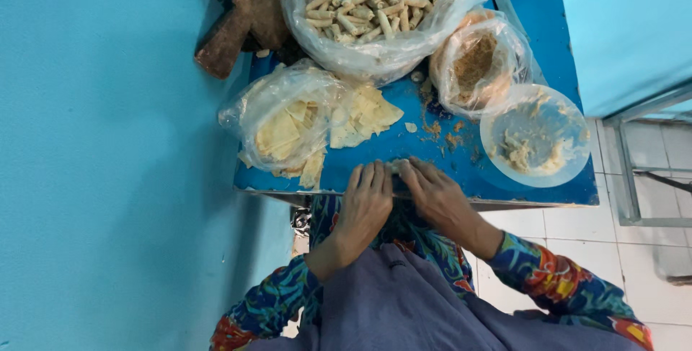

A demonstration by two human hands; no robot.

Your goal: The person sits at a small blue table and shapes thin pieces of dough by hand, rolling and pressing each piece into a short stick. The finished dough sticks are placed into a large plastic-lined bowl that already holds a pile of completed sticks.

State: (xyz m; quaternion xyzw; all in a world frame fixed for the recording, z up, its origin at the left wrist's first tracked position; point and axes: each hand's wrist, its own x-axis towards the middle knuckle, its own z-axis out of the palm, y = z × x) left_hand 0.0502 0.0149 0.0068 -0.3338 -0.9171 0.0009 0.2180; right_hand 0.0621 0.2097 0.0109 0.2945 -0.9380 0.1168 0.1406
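Blue table (548, 27), pale yellow wrappers (360, 117), clear bags (267, 99), sleeves (555, 279) flowered blue, red and orange

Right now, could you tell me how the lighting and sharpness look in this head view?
Head view: light is even and soft, with a blue cast from the wall and table; mild glare on the plastic bags; both hands, left and right, are fairly sharp; straight edges at the frame's right bow slightly, suggesting wide-angle distortion.
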